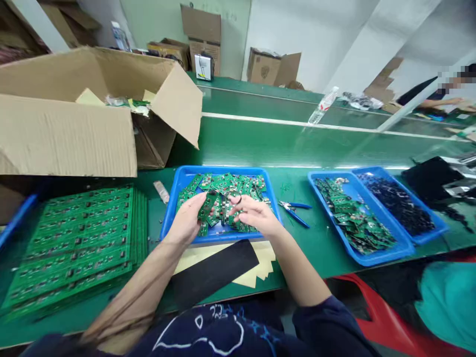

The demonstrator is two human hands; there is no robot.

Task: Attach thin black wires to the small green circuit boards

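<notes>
two hands working over a blue tray of green circuit boards
nearest, the left hand (188, 218) pinches a narrow green circuit board (207, 206) above the pile, fingers together on its edge. the right hand (253, 213) hovers just beside it, fingers slightly apart; whether they grip anything, i cannot tell. the board sits over the middle of the blue tray (223, 170), above loose boards (238, 183). below the tray, a black strip (211, 272) lies on tan sheets (266, 258). to the left stands a stack of green board panels (78, 243); to the right, blue-handled cutters (293, 210), then a blue tray of boards (353, 218) touching a blue tray of dark pieces (397, 203). farther off, an open cardboard box (67, 134) sits at the left, and a co-worker's arm (442, 103) shows at the far right.
</notes>
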